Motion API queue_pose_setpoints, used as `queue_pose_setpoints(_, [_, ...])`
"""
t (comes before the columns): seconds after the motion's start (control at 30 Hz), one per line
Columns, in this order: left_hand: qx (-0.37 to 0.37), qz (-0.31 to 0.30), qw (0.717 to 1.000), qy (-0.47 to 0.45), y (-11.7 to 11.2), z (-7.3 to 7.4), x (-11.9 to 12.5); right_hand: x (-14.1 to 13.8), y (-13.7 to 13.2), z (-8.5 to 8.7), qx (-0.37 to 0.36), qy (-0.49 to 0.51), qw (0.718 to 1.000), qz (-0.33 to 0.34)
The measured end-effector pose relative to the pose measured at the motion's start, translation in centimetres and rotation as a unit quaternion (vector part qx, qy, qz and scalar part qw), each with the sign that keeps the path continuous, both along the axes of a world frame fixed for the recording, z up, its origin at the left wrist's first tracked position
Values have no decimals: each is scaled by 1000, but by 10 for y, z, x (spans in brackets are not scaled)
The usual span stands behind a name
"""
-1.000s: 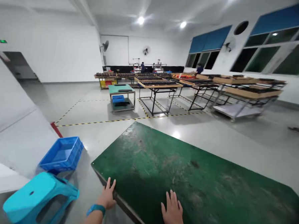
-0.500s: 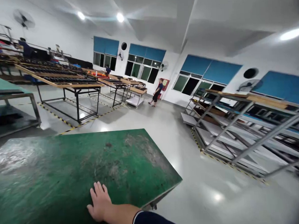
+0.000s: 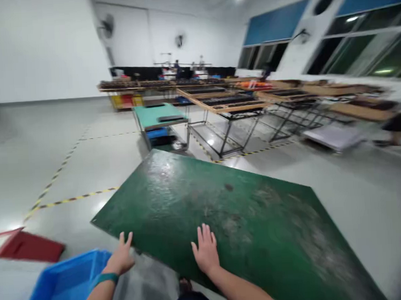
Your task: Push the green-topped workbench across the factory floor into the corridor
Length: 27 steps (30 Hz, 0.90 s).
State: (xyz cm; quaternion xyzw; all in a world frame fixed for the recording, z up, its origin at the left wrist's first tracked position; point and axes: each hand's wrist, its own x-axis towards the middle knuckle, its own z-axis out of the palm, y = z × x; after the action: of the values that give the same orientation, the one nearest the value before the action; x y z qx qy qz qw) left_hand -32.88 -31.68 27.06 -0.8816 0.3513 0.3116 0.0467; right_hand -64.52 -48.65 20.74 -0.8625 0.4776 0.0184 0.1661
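Note:
A large green-topped table (image 3: 251, 219) with a worn, scuffed surface fills the lower middle of the head view. My right hand (image 3: 206, 252) lies flat on its near edge with the fingers spread. My left hand (image 3: 121, 257), with a teal wristband, rests at the table's near left edge, fingers stretched out. Neither hand holds anything.
A blue plastic crate (image 3: 64, 287) sits at the lower left, a red flat object (image 3: 27, 246) on the floor beyond it. A small cart with a teal top (image 3: 158, 118) stands ahead. Long metal-framed racks with trays (image 3: 228, 103) fill the back and right. Yellow-black tape marks the floor.
The view has swung back to the left after turning right. My left hand is in sight again at the table edge. The blue stool is out of view.

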Motion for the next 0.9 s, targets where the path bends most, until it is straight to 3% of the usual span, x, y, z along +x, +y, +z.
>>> queue_pose_setpoints(0.1, [30,56,998,25,43,35,-10,-15,5,-10,-51,18,997,55])
queue_pose_setpoints(0.17, [26,77,996,29,59,49,-23,-23,17,-4,-70,21,994,83])
queue_pose_setpoints(0.4, [12,78,996,28,105,68,-68,-50,31,29,-98,13,989,110])
queue_pose_setpoints(0.57, [42,79,995,37,114,77,-80,-59,30,35,-110,-11,986,122])
queue_pose_setpoints(0.77, [66,75,994,34,113,86,-91,-63,24,55,-98,-7,986,135])
queue_pose_setpoints(0.9, [58,86,994,22,110,84,-102,-67,15,53,-79,-8,987,139])
